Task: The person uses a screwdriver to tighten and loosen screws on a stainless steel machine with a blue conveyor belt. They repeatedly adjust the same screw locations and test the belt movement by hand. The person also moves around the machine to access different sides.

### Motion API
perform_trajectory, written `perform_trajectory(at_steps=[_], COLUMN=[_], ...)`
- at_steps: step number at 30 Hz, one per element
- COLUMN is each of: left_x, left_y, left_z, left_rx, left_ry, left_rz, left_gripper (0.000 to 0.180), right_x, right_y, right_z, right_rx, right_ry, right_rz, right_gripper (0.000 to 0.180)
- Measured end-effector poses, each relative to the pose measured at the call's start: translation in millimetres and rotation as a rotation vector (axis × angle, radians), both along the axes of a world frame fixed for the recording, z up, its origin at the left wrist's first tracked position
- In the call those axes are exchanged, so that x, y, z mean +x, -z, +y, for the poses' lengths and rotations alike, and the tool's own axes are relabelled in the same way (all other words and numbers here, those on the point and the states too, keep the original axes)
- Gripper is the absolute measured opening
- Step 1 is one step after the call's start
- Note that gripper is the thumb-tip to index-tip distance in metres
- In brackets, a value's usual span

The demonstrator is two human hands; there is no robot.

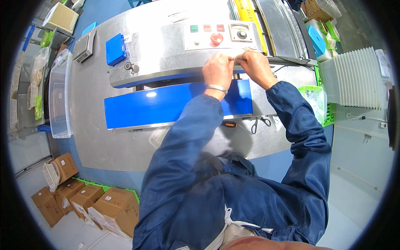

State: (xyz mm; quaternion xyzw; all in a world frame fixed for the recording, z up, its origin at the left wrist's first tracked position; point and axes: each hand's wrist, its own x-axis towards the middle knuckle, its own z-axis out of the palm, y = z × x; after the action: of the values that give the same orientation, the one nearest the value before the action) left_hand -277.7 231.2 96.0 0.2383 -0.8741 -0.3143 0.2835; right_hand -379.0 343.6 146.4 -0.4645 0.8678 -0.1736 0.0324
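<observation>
Both hands meet at the front edge of a metal machine [166, 62], just below its control panel [189, 38]. My left hand [218, 71] has its fingers closed in a pinch. Close beside it, my right hand [256, 68] is closed too, fingertips nearly touching the left ones. Whatever lies between the fingertips is too small and hidden to make out. On the panel just beyond sit a red mushroom button [216, 38] and a black dial [241, 34]. A blue front shelf [166, 104] lies under my left wrist.
Scissors [255, 126] and an orange-and-black handle [229, 124] lie near the shelf's front edge. A blue box [116, 50] sits on the machine's left. A clear plastic bin [61, 93] stands at far left, stacked white trays [354, 77] at right, cardboard boxes [116, 208] lower left.
</observation>
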Motion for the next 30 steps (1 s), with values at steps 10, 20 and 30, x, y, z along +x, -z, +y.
perform_trajectory(at_steps=[10,20,30], left_x=[-3,-2,-6], left_y=[1,-2,-5], left_z=[3,8,1], left_rx=[-0.006,0.053,0.028], left_ry=[-0.031,-0.025,0.009], left_rz=[0.011,0.043,-0.095], left_gripper=[0.008,0.01,0.008], right_x=[4,5,116], right_y=[1,5,109], right_z=[0,28,192], right_rx=[-0.036,-0.279,-0.214], right_ry=[0.013,0.2,0.557], right_rz=[-0.096,-0.326,-0.759], right_gripper=[0.022,0.029,0.027])
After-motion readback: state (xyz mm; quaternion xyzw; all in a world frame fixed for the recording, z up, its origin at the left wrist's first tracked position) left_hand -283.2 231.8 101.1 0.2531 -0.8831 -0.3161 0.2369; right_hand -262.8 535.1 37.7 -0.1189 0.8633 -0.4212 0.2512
